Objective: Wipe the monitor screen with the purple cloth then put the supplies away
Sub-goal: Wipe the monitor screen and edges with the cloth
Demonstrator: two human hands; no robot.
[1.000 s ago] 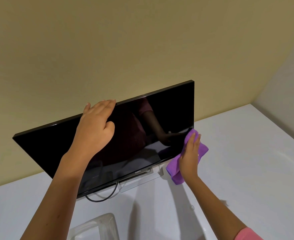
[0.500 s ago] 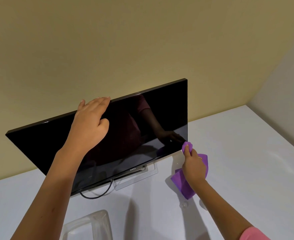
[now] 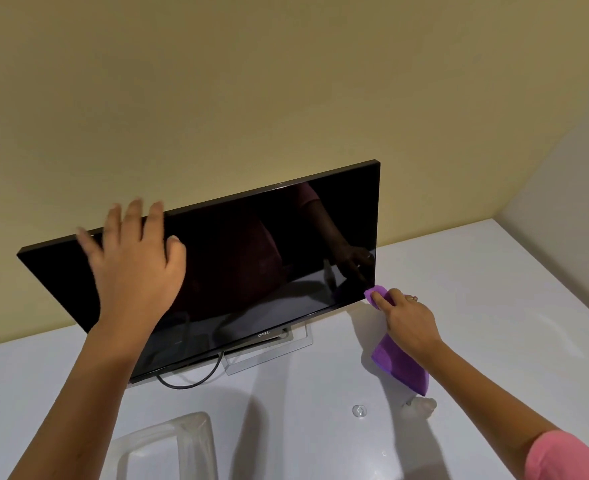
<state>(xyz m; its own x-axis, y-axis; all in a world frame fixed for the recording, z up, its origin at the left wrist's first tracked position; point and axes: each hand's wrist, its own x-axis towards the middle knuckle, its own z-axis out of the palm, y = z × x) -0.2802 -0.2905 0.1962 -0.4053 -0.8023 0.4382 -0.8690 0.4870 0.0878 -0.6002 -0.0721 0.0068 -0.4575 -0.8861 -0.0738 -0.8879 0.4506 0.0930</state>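
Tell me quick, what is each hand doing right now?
Left hand: open, fingers spread, blurred, at the monitor top edge; contact unclear.
Right hand: closed, holding the purple cloth at the monitor's lower right corner.

Only readable txt: "DELL" logo (image 3: 264, 334), light letters on the dark bottom bezel of the monitor (image 3: 251, 258), lower center of frame, tilted w/ the screen. No other labels or nos. legible.

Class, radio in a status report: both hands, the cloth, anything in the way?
Left hand open at monitor top. Right hand shut on cloth, at the lower right corner. Nothing blocking.
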